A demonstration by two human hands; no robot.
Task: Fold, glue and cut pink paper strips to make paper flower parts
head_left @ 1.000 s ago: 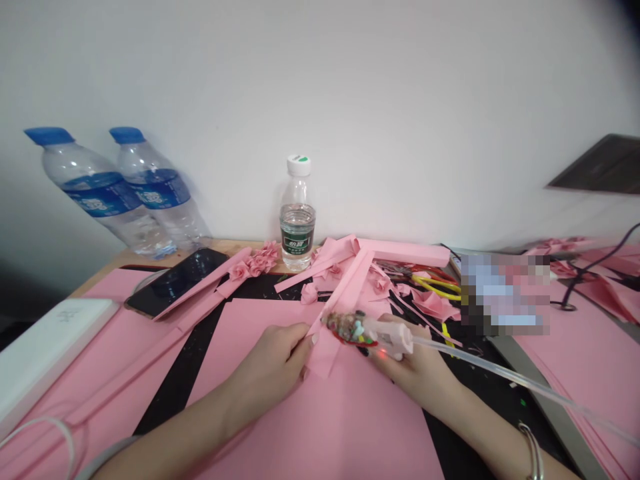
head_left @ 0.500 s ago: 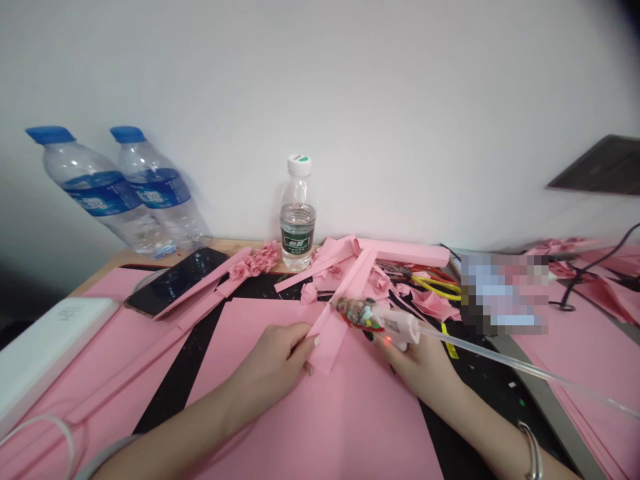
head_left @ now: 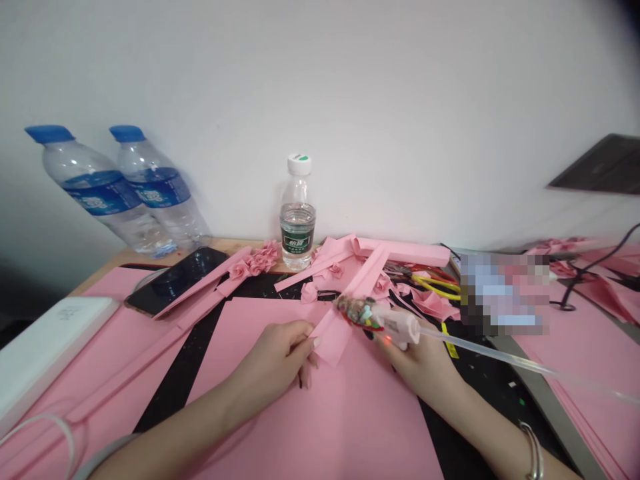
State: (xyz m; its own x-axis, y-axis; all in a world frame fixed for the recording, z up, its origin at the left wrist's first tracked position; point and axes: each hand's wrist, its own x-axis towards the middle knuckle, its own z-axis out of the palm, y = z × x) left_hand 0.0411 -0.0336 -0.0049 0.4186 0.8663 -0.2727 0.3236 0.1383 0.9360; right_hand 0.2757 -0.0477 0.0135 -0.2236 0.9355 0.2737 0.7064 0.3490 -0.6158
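Observation:
My left hand (head_left: 275,360) pinches the folded end of a long pink paper strip (head_left: 327,340) with its fingertips. My right hand (head_left: 420,363) grips a hot glue gun (head_left: 395,327), whose crusted, multicoloured tip sits against the strip near its fold. A small red light glows on the gun, and a clear plastic tube (head_left: 520,363) runs from its back end towards the lower right. Both hands rest above a large pink paper sheet (head_left: 310,413).
A black cutting mat (head_left: 183,373) lies under the pink sheets. Behind my hands are pink paper roses (head_left: 253,263), paper scraps and yellow-handled scissors (head_left: 435,287). A phone (head_left: 175,280), a white box (head_left: 50,353) and several water bottles stand further out. A pixelated patch covers the right side.
The glue gun and its tip have shifted slightly right and up. The folded strip end has moved up with them, and my left fingers have curled in a little more.

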